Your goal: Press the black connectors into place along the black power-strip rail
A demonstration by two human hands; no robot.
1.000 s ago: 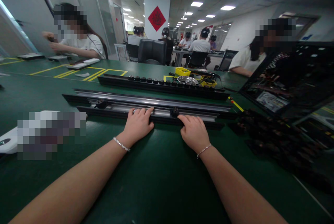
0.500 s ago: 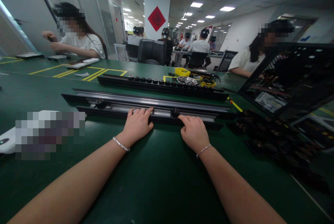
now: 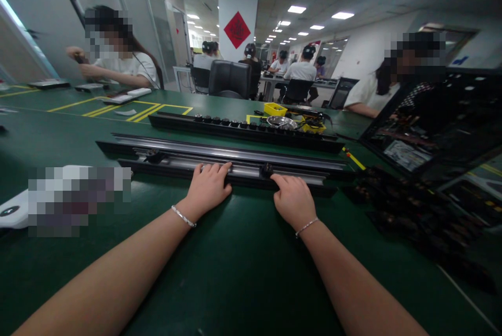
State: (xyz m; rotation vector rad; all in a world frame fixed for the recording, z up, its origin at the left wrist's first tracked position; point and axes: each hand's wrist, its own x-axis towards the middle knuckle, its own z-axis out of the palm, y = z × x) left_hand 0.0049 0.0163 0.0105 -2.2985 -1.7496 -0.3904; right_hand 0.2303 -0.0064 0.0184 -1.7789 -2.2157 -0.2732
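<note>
A long black rail with a metallic channel (image 3: pixel 245 170) lies across the green table in front of me. My left hand (image 3: pixel 207 184) rests on its near edge, fingers apart and over the channel. To the right, my right hand (image 3: pixel 292 195) has its index finger stretched to a small black part (image 3: pixel 267 170) that sits in the channel; the other fingers are curled. Another small black part (image 3: pixel 154 156) sits in the channel further left. Just behind lies a second long rail (image 3: pixel 219 151).
Farther back lies a rail with a row of black parts (image 3: pixel 235 124), beside a yellow bin (image 3: pixel 275 109) and a metal dish (image 3: pixel 281 123). Many dark parts (image 3: pixel 423 216) are piled at the right, under a black-framed panel. A white object (image 3: pixel 18 210) lies left. People sit across the table.
The whole view has shifted very slightly. Both hands keep nearly the same place on the rail.
</note>
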